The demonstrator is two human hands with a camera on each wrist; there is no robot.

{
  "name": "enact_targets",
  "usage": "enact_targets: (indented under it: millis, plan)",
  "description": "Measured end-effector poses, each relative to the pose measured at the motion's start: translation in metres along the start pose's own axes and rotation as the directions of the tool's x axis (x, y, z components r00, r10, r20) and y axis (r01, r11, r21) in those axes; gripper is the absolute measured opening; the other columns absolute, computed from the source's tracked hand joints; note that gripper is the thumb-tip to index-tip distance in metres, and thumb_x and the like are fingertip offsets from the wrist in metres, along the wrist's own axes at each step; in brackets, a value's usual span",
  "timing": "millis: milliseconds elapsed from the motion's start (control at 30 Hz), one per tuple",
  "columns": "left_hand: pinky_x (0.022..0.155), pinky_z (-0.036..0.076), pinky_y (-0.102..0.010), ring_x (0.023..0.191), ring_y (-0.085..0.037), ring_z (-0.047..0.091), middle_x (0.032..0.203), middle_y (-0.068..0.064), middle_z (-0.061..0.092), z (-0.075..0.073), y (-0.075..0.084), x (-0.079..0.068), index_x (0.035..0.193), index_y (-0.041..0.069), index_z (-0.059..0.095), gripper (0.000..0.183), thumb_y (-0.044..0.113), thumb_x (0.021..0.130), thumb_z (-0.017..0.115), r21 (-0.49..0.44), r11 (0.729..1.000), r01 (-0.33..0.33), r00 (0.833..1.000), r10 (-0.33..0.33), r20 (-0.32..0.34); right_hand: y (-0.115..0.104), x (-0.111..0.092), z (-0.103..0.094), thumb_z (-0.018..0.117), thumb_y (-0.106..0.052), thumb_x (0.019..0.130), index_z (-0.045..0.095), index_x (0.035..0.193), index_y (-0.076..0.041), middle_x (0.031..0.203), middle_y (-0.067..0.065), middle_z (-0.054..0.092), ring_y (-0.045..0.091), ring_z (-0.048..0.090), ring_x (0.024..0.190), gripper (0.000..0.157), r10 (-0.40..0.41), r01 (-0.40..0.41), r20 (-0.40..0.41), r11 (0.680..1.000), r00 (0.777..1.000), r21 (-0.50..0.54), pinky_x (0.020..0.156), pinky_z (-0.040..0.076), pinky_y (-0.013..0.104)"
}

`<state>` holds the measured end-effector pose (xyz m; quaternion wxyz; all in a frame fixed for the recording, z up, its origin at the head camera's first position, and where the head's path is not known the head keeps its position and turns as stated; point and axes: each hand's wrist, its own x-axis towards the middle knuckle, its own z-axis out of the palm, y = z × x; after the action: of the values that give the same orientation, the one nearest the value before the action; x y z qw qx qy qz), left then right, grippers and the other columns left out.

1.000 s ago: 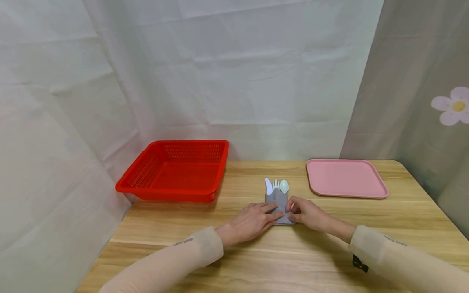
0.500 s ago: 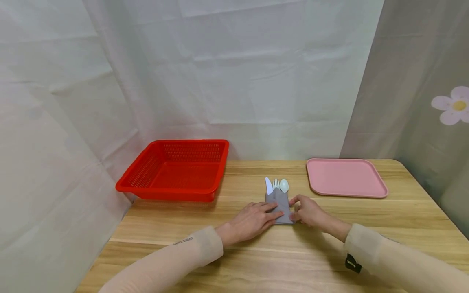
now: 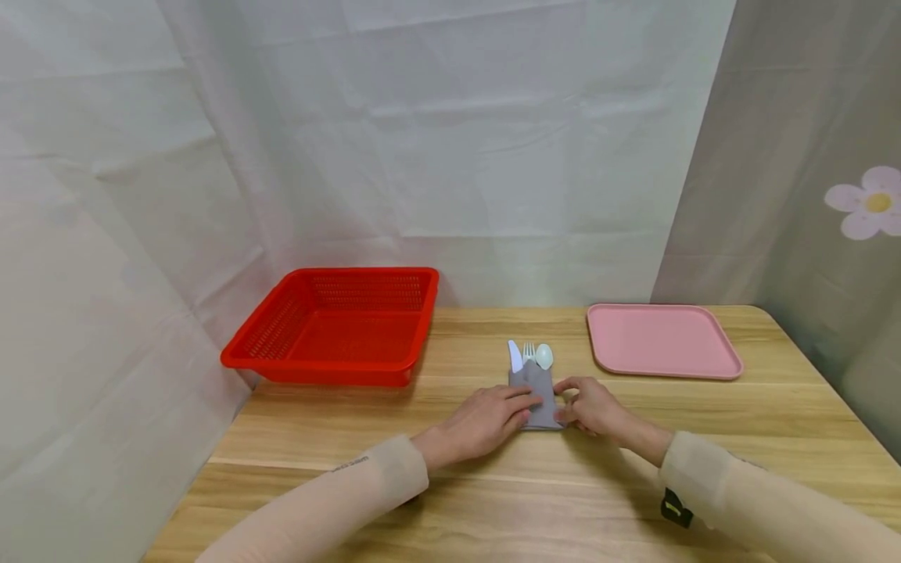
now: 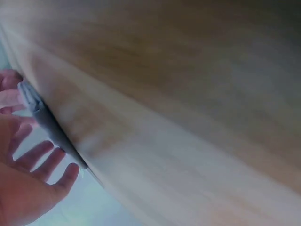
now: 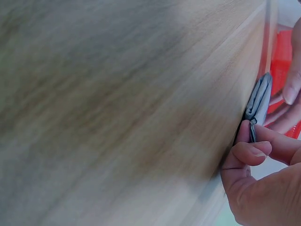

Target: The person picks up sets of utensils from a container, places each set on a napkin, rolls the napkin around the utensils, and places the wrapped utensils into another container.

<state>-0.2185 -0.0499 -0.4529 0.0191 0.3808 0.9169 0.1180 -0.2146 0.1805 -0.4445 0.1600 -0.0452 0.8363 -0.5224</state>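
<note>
A folded grey cloth napkin (image 3: 543, 410) lies on the table, with a white knife (image 3: 515, 356), a fork (image 3: 529, 353) and a spoon (image 3: 544, 356) sticking out of its far end. My left hand (image 3: 486, 420) rests on the napkin from the left, its fingers spread over the top. From the other side, my right hand (image 3: 594, 407) pinches the near right edge between curled fingers and thumb. In the right wrist view, the layered folds of the napkin (image 5: 259, 97) show end-on, with a small corner between the fingertips. The handles are hidden inside the cloth.
A red perforated plastic basket (image 3: 366, 375) stands at the back left of the wooden table (image 3: 493, 508). At the back right lies a pink tray (image 3: 662, 340). Pale curtains (image 3: 493, 156) hang behind and at both sides.
My right hand has shifted slightly right along the napkin's edge. My left fingers have drawn back a little to the left on the cloth. The cutlery and napkin have hardly moved.
</note>
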Motion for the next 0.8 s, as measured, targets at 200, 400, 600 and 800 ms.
enact_targets:
  millis: [200, 400, 600, 800]
  plan:
    - [0.113, 0.044, -0.046, 0.132, -0.026, 0.054, 0.146, -0.013, 0.054, -0.005, 0.007, 0.006, 0.154, 0.010, 0.048, 0.049, 0.025, 0.108, 0.057, -0.382, 0.896, 0.229, 0.957, -0.278, -0.078, 0.000, -0.001, 0.000, 0.074, 0.006, 0.084, 0.058, 0.128, 0.012, 0.058, 0.000, 0.047, 0.010, 0.039, 0.045, 0.047, -0.001, 0.002, -0.007, 1.000, 1.000, 0.016, 0.043, 0.031, 0.022]
    - [0.111, 0.044, -0.053, 0.126, -0.036, 0.056, 0.138, -0.028, 0.054, -0.010, 0.014, 0.012, 0.157, -0.005, 0.033, 0.067, 0.020, 0.103, 0.063, -0.697, 0.606, 0.383, 0.858, -0.514, 0.025, 0.000, -0.001, 0.000, 0.075, 0.006, 0.084, 0.058, 0.128, 0.011, 0.058, 0.000, 0.048, 0.011, 0.040, 0.045, 0.048, 0.000, 0.001, -0.013, 1.000, 1.000, 0.019, 0.043, 0.032, 0.022]
    - [0.107, 0.049, -0.053, 0.128, -0.042, 0.057, 0.149, -0.036, 0.044, -0.016, 0.018, 0.012, 0.159, -0.008, 0.026, 0.072, 0.015, 0.100, 0.061, -0.861, 0.313, 0.401, 0.812, -0.556, 0.176, 0.001, -0.001, 0.000, 0.074, 0.007, 0.083, 0.057, 0.128, 0.012, 0.056, 0.000, 0.047, 0.011, 0.040, 0.045, 0.048, -0.006, 0.006, -0.013, 1.000, 1.000, 0.020, 0.042, 0.032, 0.022]
    - [0.095, 0.058, -0.045, 0.120, -0.037, 0.060, 0.136, -0.031, 0.054, -0.020, 0.020, 0.009, 0.156, -0.012, 0.026, 0.072, 0.009, 0.096, 0.060, -0.902, 0.158, 0.402, 0.793, -0.553, 0.257, 0.001, 0.000, 0.000, 0.074, 0.008, 0.083, 0.056, 0.127, 0.013, 0.055, 0.001, 0.047, 0.010, 0.039, 0.043, 0.048, -0.015, 0.015, -0.010, 1.000, 1.000, 0.027, 0.042, 0.032, 0.022]
